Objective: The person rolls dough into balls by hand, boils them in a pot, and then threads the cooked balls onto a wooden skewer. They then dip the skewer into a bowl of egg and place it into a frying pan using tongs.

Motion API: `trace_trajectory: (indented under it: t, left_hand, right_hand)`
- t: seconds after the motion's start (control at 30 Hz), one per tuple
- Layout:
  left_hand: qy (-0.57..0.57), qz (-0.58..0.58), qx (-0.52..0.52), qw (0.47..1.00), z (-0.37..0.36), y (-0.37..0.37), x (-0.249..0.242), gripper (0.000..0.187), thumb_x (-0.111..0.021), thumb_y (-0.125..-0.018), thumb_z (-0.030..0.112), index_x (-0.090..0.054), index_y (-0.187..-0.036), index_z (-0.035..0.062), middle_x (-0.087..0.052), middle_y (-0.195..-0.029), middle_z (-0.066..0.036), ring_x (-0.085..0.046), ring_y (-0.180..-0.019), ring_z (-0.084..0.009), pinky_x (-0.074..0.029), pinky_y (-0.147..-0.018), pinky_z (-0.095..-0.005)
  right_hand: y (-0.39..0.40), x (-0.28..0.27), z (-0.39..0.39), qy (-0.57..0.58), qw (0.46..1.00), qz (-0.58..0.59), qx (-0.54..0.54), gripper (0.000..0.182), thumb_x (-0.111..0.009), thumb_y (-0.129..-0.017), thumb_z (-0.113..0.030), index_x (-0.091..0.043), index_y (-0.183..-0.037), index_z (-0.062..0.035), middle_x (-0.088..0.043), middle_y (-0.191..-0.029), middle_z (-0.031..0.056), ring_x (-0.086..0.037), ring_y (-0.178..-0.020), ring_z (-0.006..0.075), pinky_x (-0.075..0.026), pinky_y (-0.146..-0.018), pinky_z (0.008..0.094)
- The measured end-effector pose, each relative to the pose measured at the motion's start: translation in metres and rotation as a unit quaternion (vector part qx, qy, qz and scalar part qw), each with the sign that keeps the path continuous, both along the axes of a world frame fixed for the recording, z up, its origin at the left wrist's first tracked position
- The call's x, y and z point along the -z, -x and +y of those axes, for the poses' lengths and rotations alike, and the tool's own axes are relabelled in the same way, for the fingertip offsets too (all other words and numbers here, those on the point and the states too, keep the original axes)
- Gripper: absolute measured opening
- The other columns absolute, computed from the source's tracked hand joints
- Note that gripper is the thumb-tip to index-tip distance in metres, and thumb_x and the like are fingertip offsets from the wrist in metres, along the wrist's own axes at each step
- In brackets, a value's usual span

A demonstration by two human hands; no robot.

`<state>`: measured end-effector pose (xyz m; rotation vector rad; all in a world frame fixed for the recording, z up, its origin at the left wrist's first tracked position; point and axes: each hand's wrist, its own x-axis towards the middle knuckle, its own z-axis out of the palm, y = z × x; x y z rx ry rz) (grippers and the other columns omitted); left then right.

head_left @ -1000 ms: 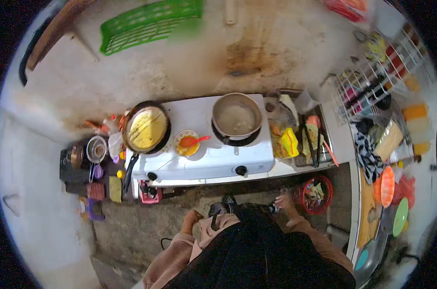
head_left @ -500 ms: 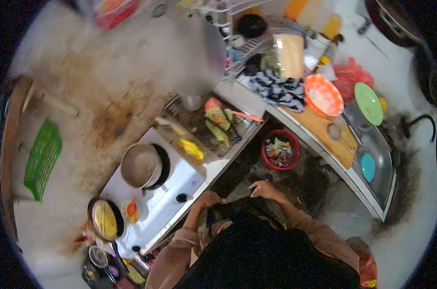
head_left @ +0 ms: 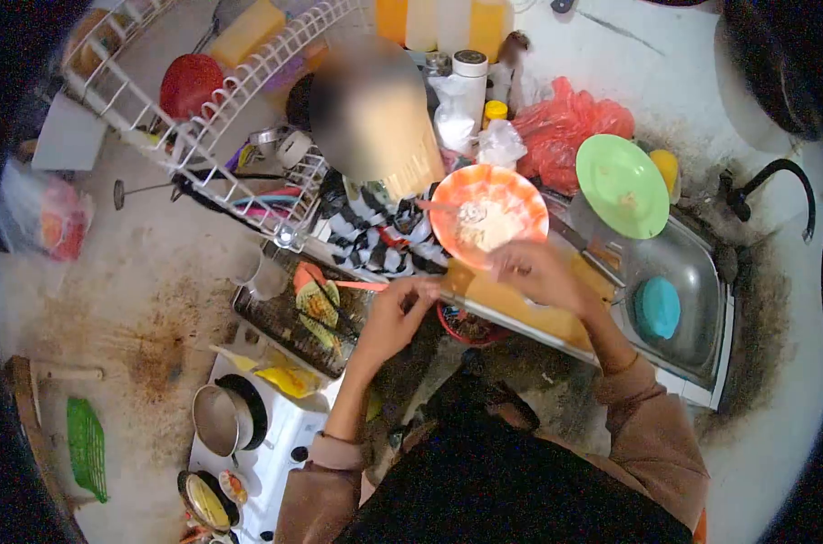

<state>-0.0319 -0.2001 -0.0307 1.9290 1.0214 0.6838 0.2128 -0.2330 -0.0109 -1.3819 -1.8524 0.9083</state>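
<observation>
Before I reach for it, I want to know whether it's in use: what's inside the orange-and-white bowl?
The bowl holds pale, powdery-looking stuff, with a reddish handle over its rim. The right hand covers part of the near edge, hiding what lies there.

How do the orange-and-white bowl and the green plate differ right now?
The orange-and-white bowl is two-toned with a petal-like pattern, while the green plate is one plain light colour. The bowl holds pale, powdery-looking stuff, whereas the plate shows only a small smudge of residue. The right hand is at the bowl's near edge; no hand is at the plate. Both look round and wide-rimmed.
</observation>
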Motion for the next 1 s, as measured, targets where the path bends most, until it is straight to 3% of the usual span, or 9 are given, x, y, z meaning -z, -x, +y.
trace_trajectory:
  t: [0.07,0.17,0.3,0.5,0.6,0.7,0.8,0.9,1.0]
  left_hand:
    - [-0.055,-0.050,-0.024,0.997,0.018,-0.024,0.004,0.014,-0.056,-0.081,0.012,-0.057,-0.089,0.0000,-0.058,-0.080,-0.012,-0.057,-0.066,-0.0199,-0.044,-0.061,-0.0286]
    - [-0.121,-0.026,-0.041,0.991,0.036,-0.049,0.003,0.014,-0.058,-0.079,0.010,-0.057,-0.088,0.0003,-0.057,-0.080,-0.013,-0.056,-0.067,-0.0223,-0.044,-0.062,-0.0300]
    - [-0.160,0.012,-0.023,0.987,0.051,-0.064,0.004,0.016,-0.060,-0.073,0.006,-0.058,-0.089,0.0031,-0.055,-0.081,-0.014,-0.055,-0.075,-0.0279,-0.044,-0.068,-0.0338]
    - [-0.215,0.073,-0.032,0.973,0.066,-0.080,0.003,0.027,-0.062,-0.067,0.002,-0.054,-0.093,0.0000,-0.055,-0.091,-0.018,-0.054,-0.084,-0.0305,-0.044,-0.073,-0.0385]
    - [-0.249,0.132,-0.013,0.959,0.073,-0.092,0.008,0.026,-0.062,-0.067,0.006,-0.056,-0.093,0.0023,-0.058,-0.084,-0.015,-0.057,-0.080,-0.0293,-0.045,-0.070,-0.0372]
    - [-0.202,0.340,0.008,0.919,0.084,-0.121,0.007,0.017,-0.059,-0.068,0.012,-0.062,-0.084,0.0071,-0.062,-0.072,-0.010,-0.061,-0.069,-0.0253,-0.046,-0.063,-0.0356]
    - [-0.297,0.367,-0.018,0.881,0.094,-0.138,0.032,0.014,-0.058,-0.070,0.025,-0.063,-0.069,0.0120,-0.060,-0.060,-0.007,-0.060,-0.054,-0.0256,-0.047,-0.049,-0.0371]
    - [-0.283,0.392,-0.014,0.875,0.095,-0.141,0.042,0.016,-0.057,-0.073,0.027,-0.064,-0.070,0.0131,-0.061,-0.064,-0.007,-0.062,-0.057,-0.0212,-0.047,-0.049,-0.0347]
    - [-0.273,0.421,0.011,0.865,0.098,-0.136,0.045,0.017,-0.054,-0.076,0.025,-0.064,-0.071,0.0126,-0.062,-0.066,-0.008,-0.061,-0.058,-0.0223,-0.048,-0.050,-0.0361]
  right_hand:
    - [-0.024,0.004,0.035,-0.049,0.993,-0.062,0.093,0.019,-0.063,-0.073,-0.011,-0.060,-0.090,-0.0040,-0.061,-0.077,0.0078,-0.059,-0.069,0.0163,-0.047,-0.066,0.0287]
    - [-0.036,0.041,0.075,-0.157,0.968,-0.198,0.011,0.019,-0.063,-0.069,-0.010,-0.062,-0.087,-0.0034,-0.062,-0.077,0.0103,-0.060,-0.070,0.0212,-0.047,-0.064,0.0322]
    - [-0.011,0.047,0.097,0.066,0.966,-0.248,0.004,0.020,-0.057,-0.068,-0.017,-0.065,-0.083,-0.0053,-0.063,-0.073,0.0094,-0.061,-0.071,0.0237,-0.046,-0.061,0.0359]
    - [-0.003,0.039,0.101,0.050,0.974,-0.221,0.029,0.017,-0.053,-0.069,-0.012,-0.065,-0.079,-0.0040,-0.063,-0.074,0.0116,-0.061,-0.070,0.0223,-0.047,-0.062,0.0338]
    - [-0.009,0.036,0.094,0.087,0.992,-0.029,0.087,0.016,-0.056,-0.067,-0.009,-0.064,-0.079,-0.0025,-0.063,-0.074,0.0125,-0.061,-0.069,0.0224,-0.047,-0.063,0.0335]
    - [-0.021,0.058,0.099,0.009,0.994,-0.108,0.031,0.016,-0.059,-0.064,-0.006,-0.063,-0.078,-0.0012,-0.063,-0.073,0.0126,-0.061,-0.068,0.0223,-0.046,-0.062,0.0334]
    - [-0.027,0.054,0.101,0.022,0.956,-0.293,0.020,0.018,-0.056,-0.067,-0.008,-0.061,-0.081,0.0017,-0.062,-0.077,0.0140,-0.059,-0.070,0.0188,-0.045,-0.062,0.0344]
    - [-0.039,0.045,0.100,0.009,0.982,-0.182,-0.042,0.019,-0.058,-0.071,-0.007,-0.061,-0.088,0.0004,-0.063,-0.082,0.0099,-0.058,-0.072,0.0160,-0.047,-0.064,0.0316]
    - [-0.057,0.022,0.092,0.189,0.962,0.198,0.000,0.020,-0.058,-0.078,-0.012,-0.059,-0.095,-0.0011,-0.062,-0.088,0.0073,-0.059,-0.074,0.0169,-0.048,-0.069,0.0303]
